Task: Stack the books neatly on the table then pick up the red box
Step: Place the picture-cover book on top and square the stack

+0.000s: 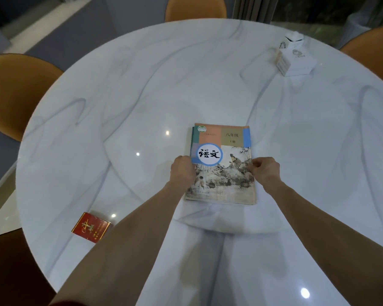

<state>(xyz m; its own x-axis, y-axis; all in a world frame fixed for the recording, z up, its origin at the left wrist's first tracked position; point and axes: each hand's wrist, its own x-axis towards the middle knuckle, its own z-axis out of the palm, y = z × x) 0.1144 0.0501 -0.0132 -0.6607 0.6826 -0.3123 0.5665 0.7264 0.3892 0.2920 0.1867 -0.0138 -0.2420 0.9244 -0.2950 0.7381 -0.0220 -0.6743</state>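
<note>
A stack of books [222, 160] lies in the middle of the round white marble table [124, 102]. Its top cover shows a blue circle with black characters and a painted landscape, and green edges of a lower book peek out on the left. My left hand [182, 171] grips the stack's left edge. On the opposite side, my right hand [265, 171] pinches the right edge with curled fingers. The red box [91, 226], with gold lettering, rests near the table's front left rim, just left of my left forearm.
A white tissue box [293, 61] with a small white container behind it stands at the far right. Orange chairs [16, 89] surround the table at the left, back and right. A dark floor lies beyond the left rim.
</note>
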